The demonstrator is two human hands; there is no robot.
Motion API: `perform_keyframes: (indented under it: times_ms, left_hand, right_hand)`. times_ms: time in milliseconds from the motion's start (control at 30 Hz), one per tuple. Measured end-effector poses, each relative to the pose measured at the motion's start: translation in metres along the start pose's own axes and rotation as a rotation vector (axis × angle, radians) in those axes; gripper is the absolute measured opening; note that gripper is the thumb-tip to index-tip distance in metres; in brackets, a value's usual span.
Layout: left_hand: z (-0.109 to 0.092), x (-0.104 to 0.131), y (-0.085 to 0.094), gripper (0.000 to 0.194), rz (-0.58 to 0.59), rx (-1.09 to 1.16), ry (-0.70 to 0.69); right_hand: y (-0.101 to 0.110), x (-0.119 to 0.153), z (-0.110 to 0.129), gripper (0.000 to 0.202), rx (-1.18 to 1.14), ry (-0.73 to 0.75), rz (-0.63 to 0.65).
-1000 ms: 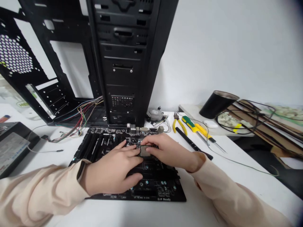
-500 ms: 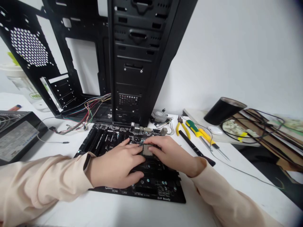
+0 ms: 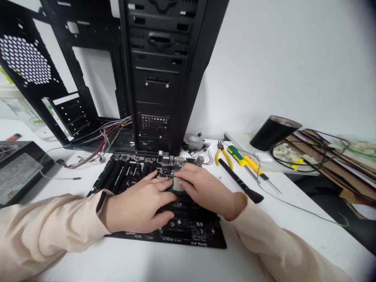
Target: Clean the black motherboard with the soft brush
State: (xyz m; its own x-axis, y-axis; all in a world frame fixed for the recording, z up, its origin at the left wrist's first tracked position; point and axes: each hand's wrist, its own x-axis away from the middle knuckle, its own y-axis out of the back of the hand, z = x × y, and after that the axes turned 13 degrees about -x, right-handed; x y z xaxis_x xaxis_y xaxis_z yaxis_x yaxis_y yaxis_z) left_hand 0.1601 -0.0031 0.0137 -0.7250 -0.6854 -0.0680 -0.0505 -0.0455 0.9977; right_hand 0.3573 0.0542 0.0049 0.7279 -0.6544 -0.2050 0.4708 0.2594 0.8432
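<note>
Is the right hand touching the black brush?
Apart. The head view shows a strip of white table between the right hand and the black brush.

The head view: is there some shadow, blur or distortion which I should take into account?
In the head view, light looks soft on the wall, and a faint shadow lies on the table before the motherboard; in the same view, the computer case slants, perhaps from a wide lens, and the right corners darken; there too, "ErP Ready" reads clearly, the smallest print does not.

Black cup (image 3: 274,134), yellow-handled pliers (image 3: 220,147), brush (image 3: 239,179)
</note>
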Motion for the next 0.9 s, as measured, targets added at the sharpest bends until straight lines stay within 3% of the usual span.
perform_keyframes:
  times_ms: [167,400,633,900]
  left_hand:
    - [0.0007,0.0008,-0.0017,0.026,-0.005,-0.018,0.014]
    - [0.0000,0.0004,-0.0027,0.026,-0.010,-0.015,0.019]
    - [0.0003,0.0005,-0.0033,0.035,-0.015,-0.017,0.034]
    - [0.0004,0.0000,-0.0024,0.041,-0.013,-0.006,0.048]
  right_hand:
    - [-0.0013,-0.0003,0.0036,0.024,0.112,-0.025,0.070]
    - [-0.0045,0.0008,0.0066,0.018,0.343,0.083,0.073]
    - [-0.0076,0.0042,0.0034,0.018,0.386,0.200,-0.003]
    - [-0.0068,0.0049,0.0053,0.015,0.362,0.195,-0.002]
